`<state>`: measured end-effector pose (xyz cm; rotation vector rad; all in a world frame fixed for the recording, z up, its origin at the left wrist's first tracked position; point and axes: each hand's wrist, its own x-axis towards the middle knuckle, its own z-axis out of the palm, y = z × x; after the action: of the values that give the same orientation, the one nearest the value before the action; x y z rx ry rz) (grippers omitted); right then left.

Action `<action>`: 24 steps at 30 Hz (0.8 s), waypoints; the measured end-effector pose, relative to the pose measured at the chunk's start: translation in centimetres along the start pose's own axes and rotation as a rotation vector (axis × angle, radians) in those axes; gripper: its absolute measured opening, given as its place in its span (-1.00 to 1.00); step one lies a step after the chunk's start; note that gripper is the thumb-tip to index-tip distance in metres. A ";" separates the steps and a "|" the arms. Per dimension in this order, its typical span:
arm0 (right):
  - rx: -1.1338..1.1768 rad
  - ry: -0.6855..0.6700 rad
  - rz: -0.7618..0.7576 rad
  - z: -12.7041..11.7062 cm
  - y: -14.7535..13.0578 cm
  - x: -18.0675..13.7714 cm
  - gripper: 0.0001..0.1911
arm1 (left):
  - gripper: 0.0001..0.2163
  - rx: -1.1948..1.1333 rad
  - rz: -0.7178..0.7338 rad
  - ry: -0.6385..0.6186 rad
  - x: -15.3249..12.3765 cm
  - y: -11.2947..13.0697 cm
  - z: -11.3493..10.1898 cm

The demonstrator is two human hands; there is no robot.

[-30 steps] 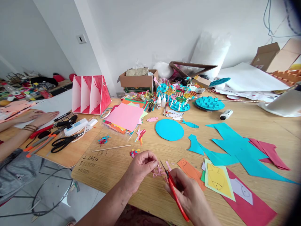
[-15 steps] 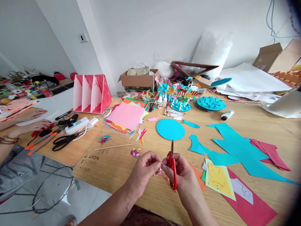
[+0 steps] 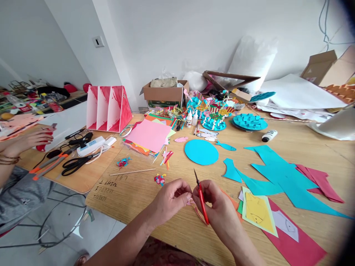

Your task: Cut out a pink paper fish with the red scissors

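Observation:
Red-handled scissors (image 3: 201, 197) are held in my right hand (image 3: 217, 207), blades pointing up and slightly left. My left hand (image 3: 172, 199) is closed in a pinch, fingertips close against those of the right. A small pink piece of paper (image 3: 190, 202) shows at the left fingertips, mostly hidden by the fingers. Beyond the hands lies a blue paper oval (image 3: 201, 152). A pile of small coloured paper bits (image 3: 160, 180) rests left of them. To the right are a yellow paper with a fish drawing (image 3: 257, 210) and a red sheet (image 3: 296, 236).
Blue paper offcuts (image 3: 285, 173) spread across the right side. A stack of coloured paper (image 3: 149, 135), glue bottles (image 3: 189, 120) and finished blue crafts (image 3: 249, 122) stand farther back. At left, another person's hand (image 3: 41, 136) is near black scissors (image 3: 73, 166) and a power strip (image 3: 91, 146).
The scissors have tilted, their tips swinging left, while both hands stay close together. At left, the other person's hands have lifted from the table, holding something red.

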<state>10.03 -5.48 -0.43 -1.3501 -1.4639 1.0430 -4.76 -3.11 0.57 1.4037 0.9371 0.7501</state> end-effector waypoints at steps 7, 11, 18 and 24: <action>-0.060 -0.011 0.020 -0.1 0.2 0.2 -0.94 | -0.94 0.196 0.017 0.101 0.5 -0.1 0.1; 0.122 0.031 0.059 0.2 0.7 0.2 -0.86 | -0.88 -0.036 -0.030 0.107 0.9 -0.6 0.2; 0.352 0.075 0.050 0.5 0.6 0.1 -0.78 | -0.77 -0.203 -0.064 0.095 0.7 -0.2 1.0; 0.295 0.087 0.042 0.8 0.7 0.1 -0.77 | -0.84 -0.171 -0.031 0.079 0.7 -1.1 1.1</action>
<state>9.49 -5.31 -1.28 -1.2019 -1.1701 1.1620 -3.59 -3.09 -0.62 1.2152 0.9317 0.8468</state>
